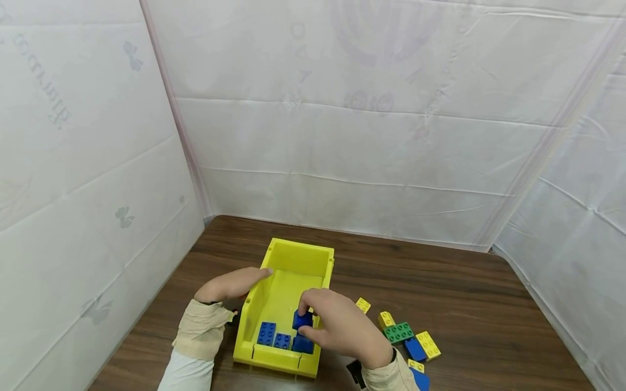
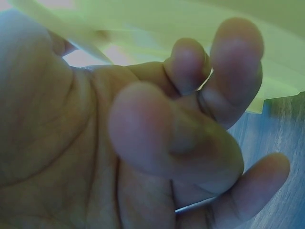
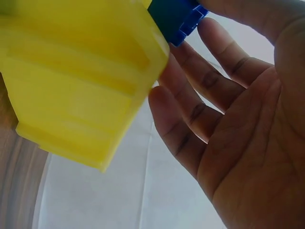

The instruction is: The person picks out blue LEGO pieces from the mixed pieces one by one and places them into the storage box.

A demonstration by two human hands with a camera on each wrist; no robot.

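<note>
Meanwhile I pinched a blue brick (image 1: 302, 319) in my right hand (image 1: 342, 326) over the yellow bin (image 1: 288, 260); my left hand (image 1: 230, 285) lay against its wall, fingers loosely bent.

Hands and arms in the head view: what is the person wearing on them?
Both hands are bare. The left hand has a beige cuff or wrap at the wrist, with a white sleeve below it. The right hand has a beige sleeve and a dark band at the wrist. No gloves or rings are visible.
</note>
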